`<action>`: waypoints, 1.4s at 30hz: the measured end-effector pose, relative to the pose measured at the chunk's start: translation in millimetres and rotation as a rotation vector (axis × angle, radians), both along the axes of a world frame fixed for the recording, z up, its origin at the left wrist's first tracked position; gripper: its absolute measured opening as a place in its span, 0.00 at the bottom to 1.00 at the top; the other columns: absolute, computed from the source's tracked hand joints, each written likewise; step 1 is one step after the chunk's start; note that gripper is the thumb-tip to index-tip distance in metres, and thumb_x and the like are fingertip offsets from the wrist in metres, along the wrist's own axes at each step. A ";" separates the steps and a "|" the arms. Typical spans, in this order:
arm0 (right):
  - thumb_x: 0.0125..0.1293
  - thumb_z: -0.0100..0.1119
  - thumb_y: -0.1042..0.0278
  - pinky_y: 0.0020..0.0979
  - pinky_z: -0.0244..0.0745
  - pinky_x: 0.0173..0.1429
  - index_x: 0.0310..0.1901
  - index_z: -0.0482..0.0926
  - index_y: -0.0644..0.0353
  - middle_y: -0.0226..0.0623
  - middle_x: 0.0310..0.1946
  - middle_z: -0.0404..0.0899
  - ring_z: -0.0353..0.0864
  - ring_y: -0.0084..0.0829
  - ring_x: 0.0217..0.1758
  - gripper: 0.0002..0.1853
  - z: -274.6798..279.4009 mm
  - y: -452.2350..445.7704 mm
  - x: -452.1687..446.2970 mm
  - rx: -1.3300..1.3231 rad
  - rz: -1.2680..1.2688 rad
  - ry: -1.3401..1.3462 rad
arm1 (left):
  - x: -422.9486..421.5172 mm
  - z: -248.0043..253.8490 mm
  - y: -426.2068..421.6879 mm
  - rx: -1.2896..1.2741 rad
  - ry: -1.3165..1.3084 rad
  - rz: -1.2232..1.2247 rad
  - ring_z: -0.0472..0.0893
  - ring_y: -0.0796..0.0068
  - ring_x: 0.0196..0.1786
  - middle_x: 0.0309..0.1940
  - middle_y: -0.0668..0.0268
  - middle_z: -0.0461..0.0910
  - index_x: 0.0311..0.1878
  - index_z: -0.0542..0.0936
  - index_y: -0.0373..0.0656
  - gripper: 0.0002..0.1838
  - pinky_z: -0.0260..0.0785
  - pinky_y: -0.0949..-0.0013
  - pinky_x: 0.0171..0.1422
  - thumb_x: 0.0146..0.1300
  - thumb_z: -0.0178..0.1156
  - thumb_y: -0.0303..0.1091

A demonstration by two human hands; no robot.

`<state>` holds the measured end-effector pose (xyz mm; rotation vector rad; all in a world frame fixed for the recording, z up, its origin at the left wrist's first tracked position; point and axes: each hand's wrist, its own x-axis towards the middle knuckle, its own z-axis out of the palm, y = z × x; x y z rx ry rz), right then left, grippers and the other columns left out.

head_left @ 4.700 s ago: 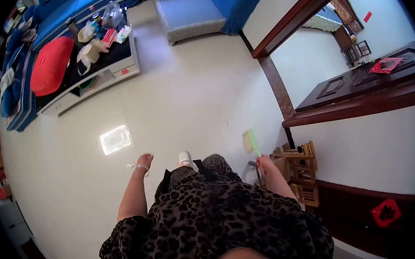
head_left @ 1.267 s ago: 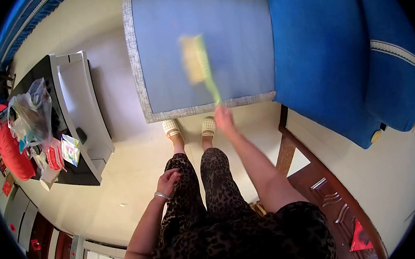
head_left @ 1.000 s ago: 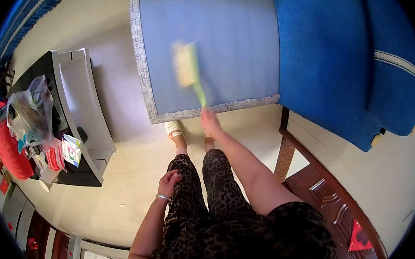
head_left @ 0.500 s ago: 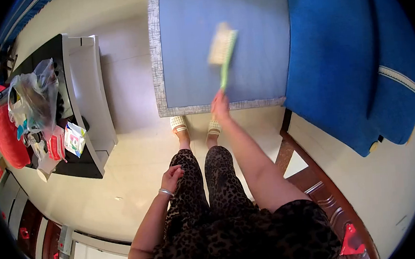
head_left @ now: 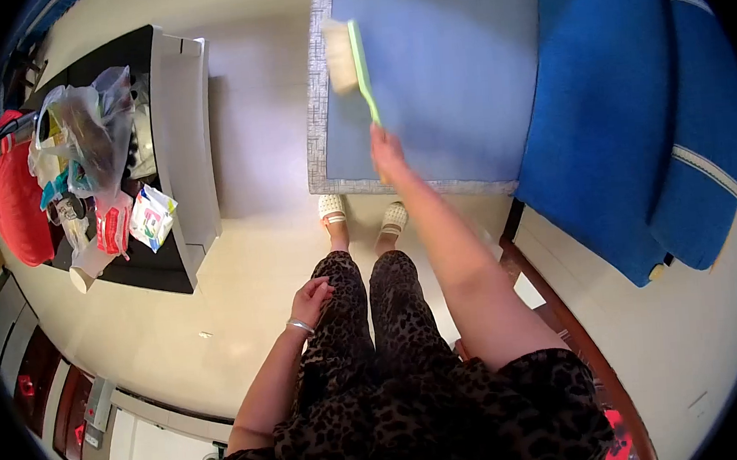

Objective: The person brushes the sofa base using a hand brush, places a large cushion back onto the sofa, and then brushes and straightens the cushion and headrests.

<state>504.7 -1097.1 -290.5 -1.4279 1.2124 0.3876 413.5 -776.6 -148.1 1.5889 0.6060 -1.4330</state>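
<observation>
A bed brush (head_left: 361, 68) with a light green handle and pale bristles is gripped by my right hand (head_left: 387, 152), fingers wrapped round the handle's end. Its head reaches over the left border of a blue-grey padded seat (head_left: 435, 80) with a patterned grey-white edge. Whether the bristles press on the fabric I cannot tell. My left hand (head_left: 312, 302), with a silver bangle at the wrist, hangs by my left thigh. Its fingers are curled in and nothing shows in them.
A black-topped table (head_left: 153, 266) at left carries a clear plastic bag (head_left: 93, 134), a wipes pack (head_left: 152, 218), a paper cup (head_left: 89, 265) and a red bag (head_left: 18, 199). A blue sofa (head_left: 604, 119) adjoins the seat at right. My feet stand at its front edge.
My right hand has swept the brush leftward, from the middle of the seat to its left border. The view has shifted a little. My left hand stays by my thigh.
</observation>
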 end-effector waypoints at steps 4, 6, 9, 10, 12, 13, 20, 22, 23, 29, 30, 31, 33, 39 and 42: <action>0.67 0.46 0.46 0.44 0.69 0.40 0.40 0.74 0.65 0.52 0.30 0.77 0.77 0.51 0.37 0.24 6.7 59.3 -128.8 -0.079 0.390 0.103 | 9.7 16.5 -0.8 0.027 0.019 -0.017 0.80 0.75 0.41 0.40 0.61 0.81 0.53 0.75 0.35 0.17 0.72 0.72 0.50 0.68 0.53 0.37; 0.67 0.45 0.46 0.47 0.70 0.41 0.39 0.75 0.61 0.51 0.32 0.78 0.78 0.50 0.37 0.23 36.8 67.4 -184.7 -0.061 0.773 0.137 | 12.3 22.0 2.2 0.020 0.015 -0.024 0.80 0.74 0.41 0.40 0.60 0.81 0.54 0.74 0.35 0.18 0.73 0.72 0.49 0.68 0.53 0.37; 0.67 0.45 0.47 0.47 0.71 0.39 0.42 0.75 0.58 0.48 0.31 0.78 0.79 0.48 0.35 0.20 103.0 52.6 -171.0 0.033 1.090 0.140 | 15.8 25.0 7.2 0.023 -0.007 -0.033 0.80 0.74 0.41 0.40 0.60 0.81 0.54 0.74 0.34 0.18 0.73 0.71 0.49 0.68 0.53 0.37; 0.67 0.46 0.46 0.46 0.71 0.39 0.43 0.75 0.56 0.47 0.31 0.78 0.79 0.48 0.35 0.20 115.3 43.5 -162.7 0.021 1.133 0.132 | 18.1 24.1 6.7 0.035 -0.015 -0.057 0.81 0.73 0.42 0.40 0.60 0.81 0.55 0.74 0.34 0.18 0.73 0.71 0.49 0.68 0.53 0.37; 0.66 0.47 0.47 0.46 0.71 0.38 0.43 0.74 0.55 0.46 0.30 0.78 0.79 0.46 0.34 0.19 117.4 24.2 -133.1 -0.111 0.899 0.067 | 27.7 20.1 -5.2 0.039 -0.022 -0.070 0.81 0.72 0.42 0.41 0.59 0.81 0.55 0.73 0.35 0.19 0.73 0.70 0.50 0.68 0.53 0.38; 0.66 0.48 0.48 0.46 0.71 0.38 0.43 0.73 0.55 0.46 0.29 0.78 0.79 0.47 0.34 0.18 113.5 10.4 -114.2 -0.190 0.771 0.022 | 34.1 22.1 -9.7 0.042 -0.015 -0.053 0.81 0.72 0.42 0.41 0.59 0.81 0.55 0.73 0.35 0.19 0.73 0.70 0.50 0.68 0.53 0.38; 0.66 0.50 0.57 0.48 0.71 0.42 0.46 0.68 0.56 0.45 0.38 0.78 0.77 0.50 0.41 0.13 69.2 -158.4 8.5 -0.637 0.249 -0.152 | 79.9 22.4 -48.5 0.081 -0.145 -0.270 0.81 0.76 0.40 0.40 0.63 0.83 0.54 0.75 0.41 0.19 0.67 0.74 0.44 0.67 0.54 0.44; 0.66 0.51 0.58 0.48 0.71 0.43 0.46 0.68 0.56 0.43 0.41 0.77 0.77 0.49 0.43 0.13 57.8 -216.3 28.6 -0.733 0.184 -0.086 | 97.3 17.0 -79.2 0.089 -0.172 -0.300 0.81 0.77 0.40 0.40 0.64 0.83 0.54 0.75 0.41 0.19 0.67 0.74 0.44 0.67 0.54 0.43; 0.66 0.50 0.59 0.48 0.71 0.44 0.47 0.67 0.56 0.43 0.41 0.77 0.77 0.49 0.44 0.13 57.5 -244.2 38.3 -0.756 0.130 -0.064 | 107.4 18.0 -97.1 0.095 -0.179 -0.307 0.81 0.77 0.40 0.40 0.64 0.83 0.54 0.75 0.41 0.19 0.67 0.74 0.44 0.67 0.54 0.43; 0.67 0.48 0.60 0.48 0.72 0.45 0.54 0.65 0.53 0.46 0.41 0.77 0.77 0.50 0.45 0.15 5.7 -345.0 6.2 -0.780 -0.072 0.103 | 129.8 11.0 -202.0 -0.017 -0.174 -0.379 0.80 0.75 0.41 0.40 0.63 0.82 0.54 0.75 0.38 0.19 0.69 0.72 0.47 0.67 0.54 0.41; 0.67 0.47 0.60 0.48 0.72 0.46 0.55 0.65 0.52 0.47 0.41 0.78 0.77 0.50 0.45 0.16 -0.3 -345.9 -23.2 -0.768 -0.071 0.163 | 127.3 12.1 -217.3 -0.022 -0.158 -0.401 0.80 0.74 0.41 0.40 0.62 0.81 0.54 0.75 0.36 0.18 0.70 0.71 0.49 0.67 0.55 0.40; 0.67 0.47 0.58 0.50 0.71 0.47 0.58 0.63 0.50 0.48 0.42 0.78 0.77 0.51 0.46 0.19 -3.2 -331.3 -45.9 -0.590 -0.098 0.248 | 133.0 13.1 -228.1 -0.029 -0.159 -0.420 0.79 0.74 0.42 0.41 0.61 0.81 0.54 0.74 0.35 0.18 0.70 0.71 0.51 0.67 0.55 0.38; 0.68 0.46 0.55 0.49 0.71 0.49 0.63 0.61 0.47 0.47 0.47 0.77 0.76 0.53 0.48 0.23 -14.8 -264.3 -116.3 -0.467 -0.252 0.310 | 137.4 12.5 -239.9 -0.092 -0.166 -0.454 0.80 0.78 0.42 0.41 0.65 0.82 0.56 0.74 0.41 0.19 0.67 0.75 0.46 0.68 0.53 0.43; 0.67 0.48 0.63 0.46 0.71 0.44 0.55 0.67 0.54 0.49 0.37 0.78 0.78 0.50 0.41 0.16 74.8 13.9 -331.1 -0.420 -0.551 0.557 | 166.6 11.2 -275.1 -0.125 -0.171 -0.571 0.79 0.80 0.39 0.40 0.67 0.82 0.55 0.74 0.39 0.19 0.66 0.79 0.40 0.68 0.54 0.41; 0.67 0.49 0.63 0.47 0.71 0.39 0.49 0.68 0.56 0.50 0.32 0.78 0.78 0.50 0.36 0.12 165.0 2.0 -307.3 -0.204 -0.478 0.849 | 190.9 7.1 -294.9 -0.157 -0.170 -0.591 0.79 0.81 0.38 0.38 0.68 0.81 0.55 0.74 0.39 0.19 0.65 0.80 0.38 0.67 0.55 0.41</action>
